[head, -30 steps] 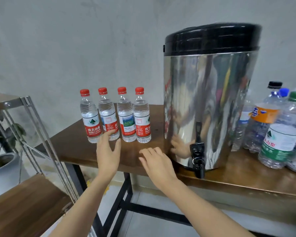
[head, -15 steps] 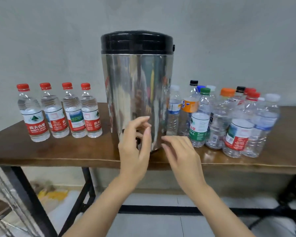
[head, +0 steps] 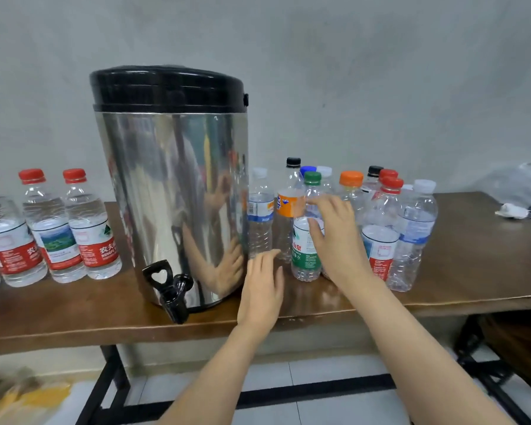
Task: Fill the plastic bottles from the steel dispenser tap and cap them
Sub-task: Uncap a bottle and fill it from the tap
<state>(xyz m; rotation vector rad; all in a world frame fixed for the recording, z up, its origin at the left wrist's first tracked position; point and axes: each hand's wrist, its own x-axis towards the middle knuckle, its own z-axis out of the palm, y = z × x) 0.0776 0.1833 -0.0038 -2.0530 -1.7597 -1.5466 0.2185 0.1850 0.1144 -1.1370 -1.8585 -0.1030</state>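
Observation:
The steel dispenser (head: 172, 194) with a black lid stands on the wooden table (head: 472, 256). Its black tap (head: 172, 289) juts over the front edge. Left of it stands a row of filled bottles with red caps (head: 89, 228). To its right is a cluster of several empty bottles with mixed caps. My right hand (head: 334, 237) is at the green-capped bottle (head: 307, 240) at the cluster's front, fingers and thumb spread against it without closing. My left hand (head: 264, 289) hovers flat and open over the table edge, just right of the dispenser.
An orange-labelled bottle (head: 287, 207) and a blue-labelled one (head: 259, 219) stand between the green-capped bottle and the dispenser. A small white object (head: 512, 210) and a clear plastic bag (head: 528, 179) lie at the table's far right. Black table legs and a tiled floor are below.
Both hands have moved right, from in front of the dispenser to the empty bottles. My right hand has reached the green-capped bottle. The tap is uncovered again.

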